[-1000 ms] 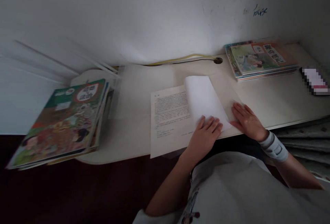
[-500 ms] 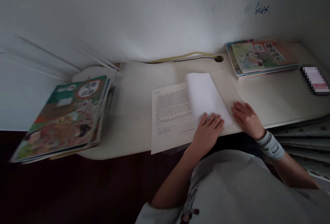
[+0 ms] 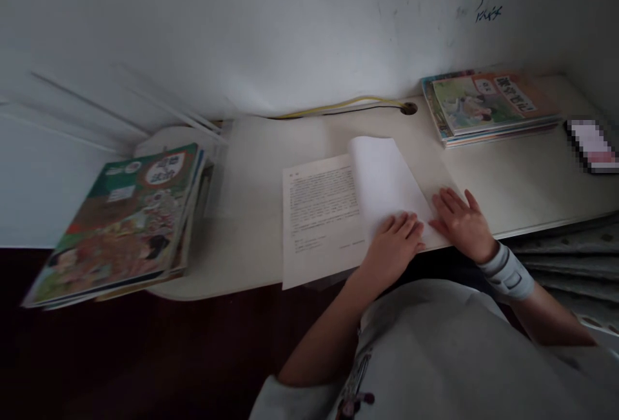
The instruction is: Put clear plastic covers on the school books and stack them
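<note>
A sheet of paper (image 3: 319, 213) with printed text lies near the desk's front edge. Its right part is turned over as a blank white flap (image 3: 382, 175), which bulges slightly at the top. My left hand (image 3: 394, 242) rests on the lower end of this flap, fingers extended and palm down. Just right of the flap, my right hand (image 3: 461, 223) lies flat with fingers stretched and thumb apart, its lower fingertips at the paper's lower right edge. A light wristband is around my right wrist.
Stacked books (image 3: 126, 226) stand at the left end of the white desk (image 3: 232, 259). More books (image 3: 488, 107) lie at the back right, near a phone (image 3: 592, 146). A yellow cable (image 3: 338, 104) runs along the wall to a desk hole (image 3: 409, 108). A clear sheet (image 3: 271, 149) lies beneath the paper.
My right hand has shifted slightly left, bringing its lower fingers to the paper's edge, and its thumb is spread wider. My left hand has slid a little to the right along the flap.
</note>
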The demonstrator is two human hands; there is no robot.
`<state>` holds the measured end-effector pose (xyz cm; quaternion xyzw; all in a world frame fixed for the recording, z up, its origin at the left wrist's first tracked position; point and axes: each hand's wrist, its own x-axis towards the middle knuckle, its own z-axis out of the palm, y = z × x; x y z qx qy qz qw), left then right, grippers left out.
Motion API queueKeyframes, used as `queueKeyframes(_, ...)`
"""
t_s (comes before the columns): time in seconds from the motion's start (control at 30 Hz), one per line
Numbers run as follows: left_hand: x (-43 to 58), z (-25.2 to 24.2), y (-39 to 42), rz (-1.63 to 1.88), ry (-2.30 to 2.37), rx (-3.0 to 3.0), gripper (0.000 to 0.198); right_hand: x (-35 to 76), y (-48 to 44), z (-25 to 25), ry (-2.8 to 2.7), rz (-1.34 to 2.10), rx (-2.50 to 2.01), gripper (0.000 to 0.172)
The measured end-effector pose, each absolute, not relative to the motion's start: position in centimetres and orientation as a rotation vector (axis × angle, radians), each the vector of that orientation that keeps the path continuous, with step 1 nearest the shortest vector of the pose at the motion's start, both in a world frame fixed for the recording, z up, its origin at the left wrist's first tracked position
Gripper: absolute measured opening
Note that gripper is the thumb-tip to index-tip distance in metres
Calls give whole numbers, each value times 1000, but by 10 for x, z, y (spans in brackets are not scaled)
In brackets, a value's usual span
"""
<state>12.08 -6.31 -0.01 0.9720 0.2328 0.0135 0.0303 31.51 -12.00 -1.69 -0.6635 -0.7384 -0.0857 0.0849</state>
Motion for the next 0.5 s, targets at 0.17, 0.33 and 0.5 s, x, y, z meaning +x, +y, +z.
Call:
queueKeyframes(0.17, 137, 27, -13, -195, 532, 2968, 38, 304, -114, -7, -2203, -243, -2102, 37)
queueKeyframes(0.33, 143, 20, 9, -249, 530, 2971, 63, 304, -110, -8, -2117, -181, -2132, 34)
queueKeyframes(0.5, 137, 3, 0, -171, 596, 2984, 66, 310, -112, -22, -2023, -201, -2028, 39)
